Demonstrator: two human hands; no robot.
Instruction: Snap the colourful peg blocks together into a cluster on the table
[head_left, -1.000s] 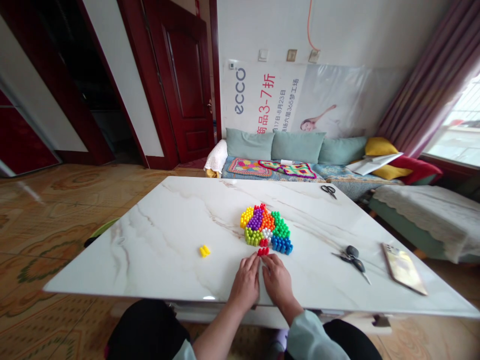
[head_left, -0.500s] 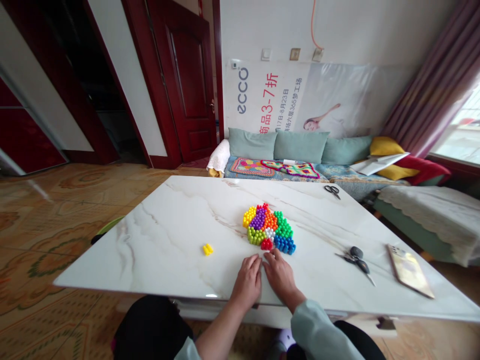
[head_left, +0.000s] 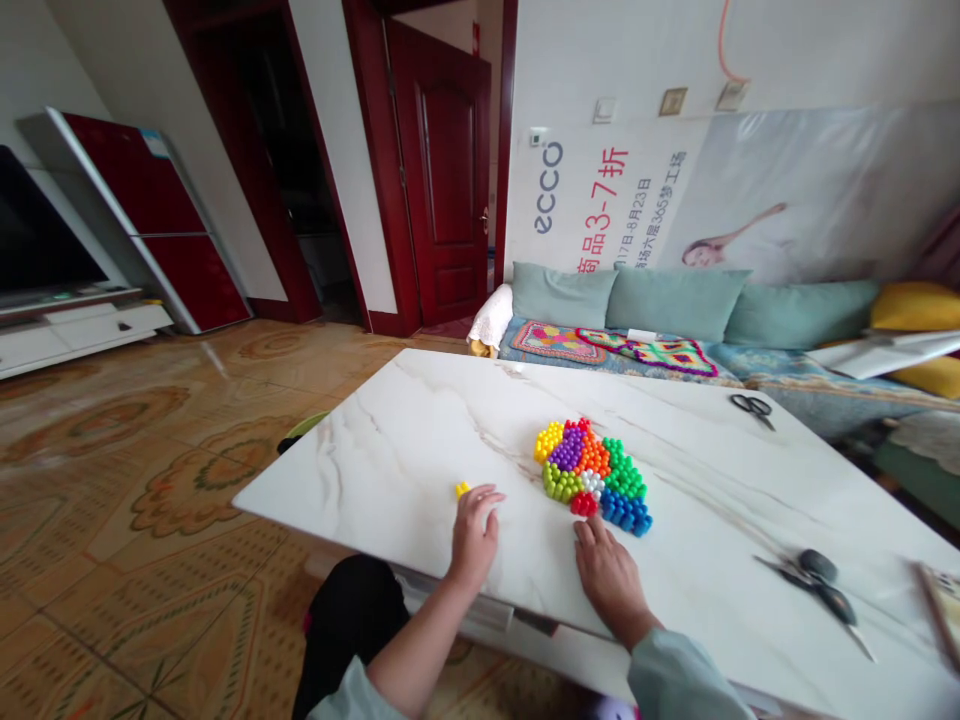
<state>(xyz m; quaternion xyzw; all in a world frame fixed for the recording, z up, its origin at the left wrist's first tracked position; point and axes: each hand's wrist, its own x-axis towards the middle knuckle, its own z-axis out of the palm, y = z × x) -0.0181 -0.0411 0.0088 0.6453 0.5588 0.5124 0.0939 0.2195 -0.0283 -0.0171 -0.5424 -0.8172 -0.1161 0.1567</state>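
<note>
My left hand [head_left: 475, 535] is over the table beside a small yellow piece [head_left: 462, 490], its fingers apart and curved, with nothing seen in them. My right hand [head_left: 609, 572] rests on the table, fingertips just below a small red bead cluster [head_left: 584, 503]; its fingers lie fairly flat and hold nothing visible. Above it, bead clusters sit close together: yellow [head_left: 549, 441], purple [head_left: 567, 449], orange [head_left: 595, 456], green [head_left: 625, 470], blue [head_left: 627, 512], olive green [head_left: 562, 484] and white [head_left: 592, 483], with more red at the top.
Black-handled scissors [head_left: 752, 407] lie at the table's far right. Nearer are a dark-handled pointed tool [head_left: 832, 600] and a dark rounded object [head_left: 817, 565]. A phone [head_left: 941, 600] is at the right edge. Beyond the marbled table [head_left: 390, 440] stands a sofa [head_left: 667, 345].
My left hand has moved away from my right hand, leftward to the yellow piece, and its fingers have spread. The view has turned left.
</note>
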